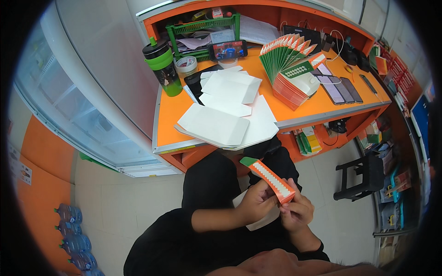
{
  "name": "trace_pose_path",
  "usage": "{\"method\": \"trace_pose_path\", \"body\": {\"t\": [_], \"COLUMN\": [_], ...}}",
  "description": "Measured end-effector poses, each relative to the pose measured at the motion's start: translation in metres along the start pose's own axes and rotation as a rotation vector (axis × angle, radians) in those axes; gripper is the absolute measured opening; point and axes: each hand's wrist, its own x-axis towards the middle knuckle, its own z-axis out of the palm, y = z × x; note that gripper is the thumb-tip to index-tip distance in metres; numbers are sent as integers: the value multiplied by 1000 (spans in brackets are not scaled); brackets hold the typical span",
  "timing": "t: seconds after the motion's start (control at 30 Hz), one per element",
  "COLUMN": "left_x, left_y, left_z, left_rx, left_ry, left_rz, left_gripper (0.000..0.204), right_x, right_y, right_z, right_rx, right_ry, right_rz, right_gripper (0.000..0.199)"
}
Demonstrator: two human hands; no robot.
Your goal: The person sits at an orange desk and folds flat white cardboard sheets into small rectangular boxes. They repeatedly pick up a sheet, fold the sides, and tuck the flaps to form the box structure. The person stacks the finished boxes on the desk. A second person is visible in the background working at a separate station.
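Note:
Over my lap, a narrow orange, green and white paper carton [272, 178] is held slanting, its green end away from me. My left hand [258, 201] is closed around its near left side, and the fingers of my right hand [297, 208] pinch its near orange end. A white piece of card [264, 220] lies on my lap, partly hidden under my left forearm. On the orange desk [172, 124] in front are flat white carton blanks [214, 124] in a loose pile. To their right stands a fanned stack of folded green and orange cartons [290, 83].
A black and green bottle [165, 69], tape roll [186, 65] and propped phone [228, 50] stand behind the blanks. More phones [338, 89] lie at the desk's right. A glass-door fridge [92, 115] is at left, a black stool [361, 178] at right, water bottles [76, 243] lower left.

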Motion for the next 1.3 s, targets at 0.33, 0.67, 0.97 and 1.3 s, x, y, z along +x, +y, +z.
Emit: {"method": "trace_pose_path", "body": {"t": [0.33, 0.67, 0.97, 1.3], "left_x": [8, 14, 18, 21], "left_y": [18, 16, 11, 39], "left_z": [12, 5, 8, 20], "left_rx": [25, 776, 1175, 1151], "left_ry": [-94, -753, -742, -377], "left_rz": [107, 472, 546, 509], "left_gripper": [37, 12, 9, 44], "right_x": [-3, 2, 3, 22], "right_y": [-4, 24, 5, -24], "right_z": [-16, -124, -133, -105], "right_rx": [-5, 282, 284, 132], "right_ry": [-70, -38, -162, 46], "right_rz": [179, 1137, 1116, 1006], "right_gripper": [14, 60, 42, 11]}}
